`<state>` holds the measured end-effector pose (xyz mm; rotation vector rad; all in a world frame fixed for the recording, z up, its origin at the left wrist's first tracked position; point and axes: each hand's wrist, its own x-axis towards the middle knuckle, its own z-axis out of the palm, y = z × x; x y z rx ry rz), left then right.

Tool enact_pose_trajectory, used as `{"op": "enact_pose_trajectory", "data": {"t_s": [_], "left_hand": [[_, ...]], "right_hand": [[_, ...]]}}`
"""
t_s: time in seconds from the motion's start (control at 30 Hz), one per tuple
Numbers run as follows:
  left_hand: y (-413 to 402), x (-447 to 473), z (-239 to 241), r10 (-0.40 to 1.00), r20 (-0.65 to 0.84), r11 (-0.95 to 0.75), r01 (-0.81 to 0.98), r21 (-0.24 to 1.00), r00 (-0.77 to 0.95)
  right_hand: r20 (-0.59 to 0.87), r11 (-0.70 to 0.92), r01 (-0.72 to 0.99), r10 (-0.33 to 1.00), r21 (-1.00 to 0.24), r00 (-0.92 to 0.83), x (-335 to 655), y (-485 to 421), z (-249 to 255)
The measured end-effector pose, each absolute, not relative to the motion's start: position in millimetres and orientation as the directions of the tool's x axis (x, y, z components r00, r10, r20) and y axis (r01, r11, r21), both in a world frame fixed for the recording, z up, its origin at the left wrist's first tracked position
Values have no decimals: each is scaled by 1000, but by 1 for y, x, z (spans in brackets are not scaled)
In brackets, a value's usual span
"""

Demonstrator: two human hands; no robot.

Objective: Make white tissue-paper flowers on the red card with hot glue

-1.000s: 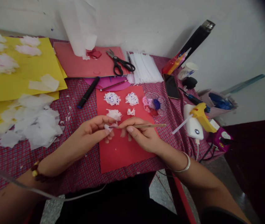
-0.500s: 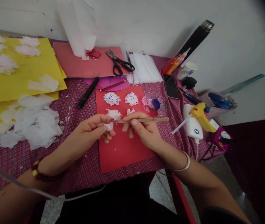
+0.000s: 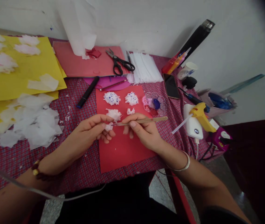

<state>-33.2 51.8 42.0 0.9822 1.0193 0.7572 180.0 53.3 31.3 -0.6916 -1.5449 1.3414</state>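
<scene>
My left hand [image 3: 93, 129] pinches a small white tissue flower [image 3: 109, 126] above a red paper sheet [image 3: 120, 149]. In my right hand [image 3: 143, 132] I grip a thin wooden paintbrush [image 3: 146, 120] whose tip touches that tissue flower. Two blue-speckled tissue flowers [image 3: 111, 98] lie at the far end of the red sheet. A plain white tissue flower [image 3: 114, 114] and a small scrap rest just beyond my fingers. Right of the sheet stands a clear paint palette [image 3: 155, 104] with blue and pink paint.
A heap of white tissue pieces [image 3: 27, 121] lies left on the red checked tablecloth, beside yellow sheets [image 3: 18, 74]. Scissors [image 3: 120, 63], a black marker [image 3: 88, 92], white sticks [image 3: 145, 68], a phone [image 3: 171, 86] and a yellow glue gun [image 3: 201, 115] sit around.
Both hands rose slightly away from me, then settled. The brush swung from level to tilted, its tip staying on the tissue flower.
</scene>
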Motion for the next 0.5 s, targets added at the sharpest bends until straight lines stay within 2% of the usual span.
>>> {"op": "enact_pose_trajectory", "data": {"t_s": [0.2, 0.3, 0.5], "left_hand": [[52, -34, 41, 871, -330, 397, -126, 909, 364], [52, -35, 42, 868, -262, 350, -148, 925, 421], [51, -31, 46, 910, -193, 173, 85, 981, 366]], "right_hand": [[235, 173, -173, 854, -970, -464, 179, 54, 30], [241, 151, -224, 853, -963, -462, 178, 55, 29], [222, 133, -220, 863, -966, -455, 178, 56, 30]]}}
